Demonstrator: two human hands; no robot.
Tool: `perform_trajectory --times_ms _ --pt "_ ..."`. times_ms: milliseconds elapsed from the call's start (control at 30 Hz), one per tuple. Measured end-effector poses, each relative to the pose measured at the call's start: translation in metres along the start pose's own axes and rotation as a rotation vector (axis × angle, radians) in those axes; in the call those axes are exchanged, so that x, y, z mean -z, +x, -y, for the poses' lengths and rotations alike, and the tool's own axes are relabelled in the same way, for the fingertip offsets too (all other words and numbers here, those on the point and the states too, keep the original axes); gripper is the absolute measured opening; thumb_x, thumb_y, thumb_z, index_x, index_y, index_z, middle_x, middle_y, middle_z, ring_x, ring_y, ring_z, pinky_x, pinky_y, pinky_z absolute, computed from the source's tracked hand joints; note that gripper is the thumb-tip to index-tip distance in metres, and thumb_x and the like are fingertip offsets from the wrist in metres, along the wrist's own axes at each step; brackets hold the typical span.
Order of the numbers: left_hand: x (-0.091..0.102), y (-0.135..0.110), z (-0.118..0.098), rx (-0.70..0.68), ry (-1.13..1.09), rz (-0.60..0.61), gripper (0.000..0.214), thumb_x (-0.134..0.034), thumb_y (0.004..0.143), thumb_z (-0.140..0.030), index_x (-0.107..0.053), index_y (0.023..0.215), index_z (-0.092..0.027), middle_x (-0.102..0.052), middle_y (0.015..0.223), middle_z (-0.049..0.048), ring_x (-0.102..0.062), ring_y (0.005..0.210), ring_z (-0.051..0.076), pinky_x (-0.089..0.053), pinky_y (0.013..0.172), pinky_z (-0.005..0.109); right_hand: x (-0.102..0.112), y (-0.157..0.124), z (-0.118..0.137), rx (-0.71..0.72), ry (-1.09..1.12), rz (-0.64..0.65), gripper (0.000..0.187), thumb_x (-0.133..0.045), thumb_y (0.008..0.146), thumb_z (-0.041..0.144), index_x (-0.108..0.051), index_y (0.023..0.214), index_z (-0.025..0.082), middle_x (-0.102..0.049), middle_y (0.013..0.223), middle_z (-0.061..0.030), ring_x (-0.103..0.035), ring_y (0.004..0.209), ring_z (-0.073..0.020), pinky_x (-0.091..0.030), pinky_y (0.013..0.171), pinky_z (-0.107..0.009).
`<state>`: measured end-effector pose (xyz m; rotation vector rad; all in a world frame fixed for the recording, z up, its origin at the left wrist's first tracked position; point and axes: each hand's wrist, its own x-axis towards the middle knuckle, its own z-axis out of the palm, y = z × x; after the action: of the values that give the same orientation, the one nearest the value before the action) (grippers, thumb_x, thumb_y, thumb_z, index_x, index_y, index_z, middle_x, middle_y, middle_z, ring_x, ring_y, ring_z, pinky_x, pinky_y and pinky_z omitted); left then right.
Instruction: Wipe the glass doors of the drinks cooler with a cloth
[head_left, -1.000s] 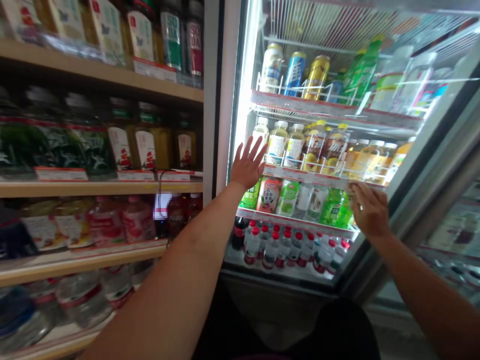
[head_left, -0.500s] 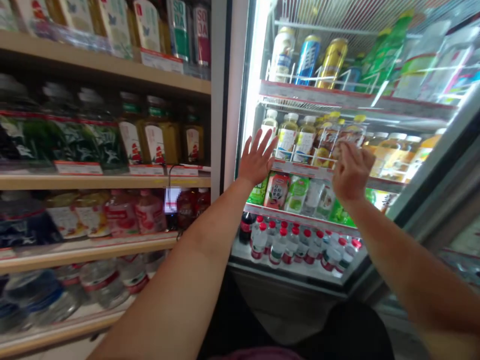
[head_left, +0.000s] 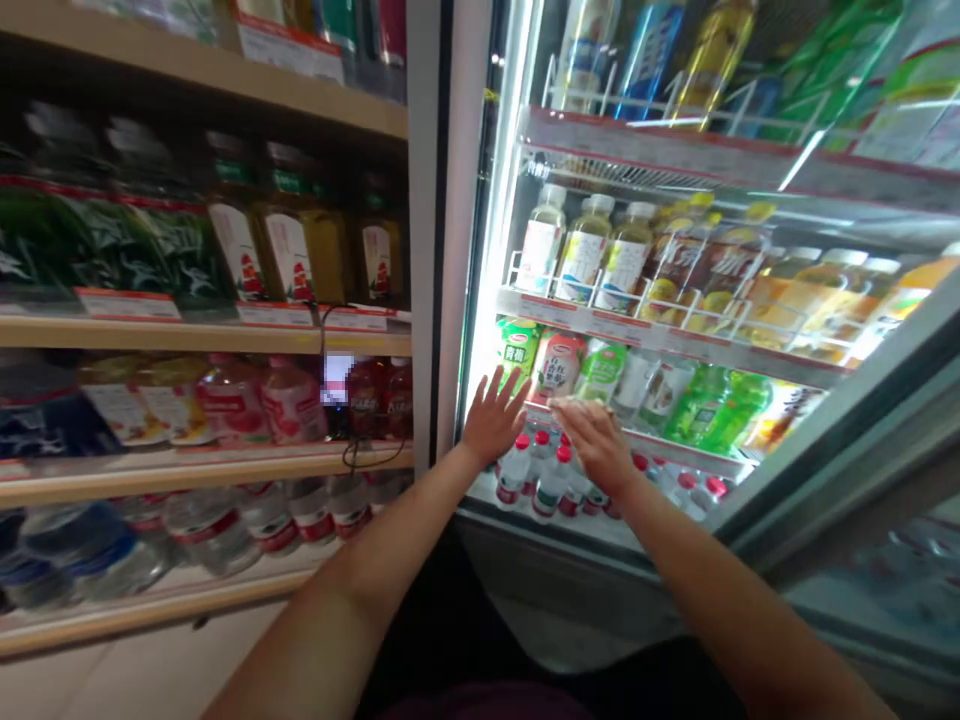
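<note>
My left hand [head_left: 495, 420] is raised with fingers spread before the lower part of the lit drinks fridge, just below a green carton-like pack [head_left: 517, 343]. It holds nothing. To its right, my right hand [head_left: 596, 440] reaches toward a red pack [head_left: 559, 365], its fingers stretched forward and nothing visible in them. Whether either hand touches the shelf edge, I cannot tell. Partly covered by my hands, small water bottles with red caps [head_left: 551, 485] stand on the bottom shelf. Beside the red pack is a green-and-white pack [head_left: 601, 370].
Upper fridge shelves carry pale-labelled bottles [head_left: 583, 250], brown tea bottles [head_left: 679, 260] and cans [head_left: 651, 60] behind wire rails. The fridge door frame [head_left: 847, 450] slants along the right. At left, a wooden shelf [head_left: 187, 338] holds bottles, and a cable [head_left: 352, 455] dangles there.
Both hands have moved down from the bottle row. My right hand has also come left, close to the left one, and its curled fingers have straightened. The view has shifted downward.
</note>
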<state>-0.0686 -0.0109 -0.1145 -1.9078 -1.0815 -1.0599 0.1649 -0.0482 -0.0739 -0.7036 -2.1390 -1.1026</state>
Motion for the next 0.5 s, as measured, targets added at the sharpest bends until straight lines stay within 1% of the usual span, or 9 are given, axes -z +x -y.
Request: perform_trajectory --times_ms 133,200,267,367,433,500 --pt "-0.017 -0.022 -0.023 0.061 0.007 -0.05 0.067 -0.055 0.097 -0.033 -0.03 0.158 -0.018 -0.034 0.162 0.014 -0.006 0.155 0.032 -0.019 0.125 0.053 -0.006 -0.049 0.02 0.055 0.045 0.051 0.051 -0.051 0.095 0.01 -0.055 0.144 0.022 -0.069 0.133 -0.0037 -0.057 0.126 -0.0209 -0.034 0.118 -0.039" --pt "-0.025 -0.032 -0.03 0.082 0.002 -0.079 0.069 -0.056 0.097 -0.033 -0.029 0.158 -0.018 -0.036 0.161 0.0143 -0.008 0.155 0.031 -0.019 0.125 0.052 -0.006 -0.073 0.024 0.056 0.075 0.059 0.049 -0.049 0.095 0.008 -0.059 0.141 0.022 -0.071 0.13 -0.0022 -0.058 0.124 -0.0199 -0.032 0.118 -0.038" --pt "-0.033 -0.041 -0.034 0.096 -0.001 -0.086 0.069 -0.056 0.096 -0.033 -0.029 0.158 -0.02 -0.038 0.16 0.0134 -0.012 0.155 0.029 -0.018 0.125 0.051 -0.003 -0.095 0.022 0.021 0.075 0.07 0.047 -0.048 0.096 0.007 -0.061 0.139 0.024 -0.072 0.128 0.0002 -0.06 0.121 -0.0183 -0.03 0.119 -0.036" --pt "-0.044 -0.051 -0.033 0.096 -0.004 -0.098 0.07 -0.06 0.094 -0.036 -0.032 0.157 -0.022 -0.04 0.159 0.0122 -0.015 0.155 0.029 -0.016 0.125 0.05 0.008 -0.119 0.005 -0.07 -0.002 0.054 0.046 -0.051 0.098 0.011 -0.06 0.139 0.029 -0.074 0.123 0.0031 -0.063 0.115 -0.0172 -0.031 0.117 -0.033" --pt "-0.049 -0.053 -0.032 0.094 -0.008 -0.129 0.073 -0.062 0.093 -0.037 -0.031 0.158 -0.022 -0.039 0.159 0.012 -0.015 0.155 0.029 -0.016 0.125 0.05 0.019 -0.128 -0.015 -0.14 -0.081 -0.013 0.048 -0.055 0.097 0.013 -0.058 0.141 0.032 -0.076 0.119 0.0032 -0.067 0.107 -0.017 -0.038 0.11 -0.032" --pt "-0.051 -0.054 -0.032 0.101 -0.012 -0.162 0.075 -0.061 0.093 -0.037 -0.027 0.159 -0.023 -0.037 0.16 0.0114 -0.014 0.155 0.028 -0.016 0.126 0.05 0.033 -0.131 -0.039 -0.207 -0.142 -0.101 0.053 -0.06 0.095 0.015 -0.053 0.146 0.028 -0.076 0.118 -0.0019 -0.071 0.099 -0.0195 -0.046 0.1 -0.033"
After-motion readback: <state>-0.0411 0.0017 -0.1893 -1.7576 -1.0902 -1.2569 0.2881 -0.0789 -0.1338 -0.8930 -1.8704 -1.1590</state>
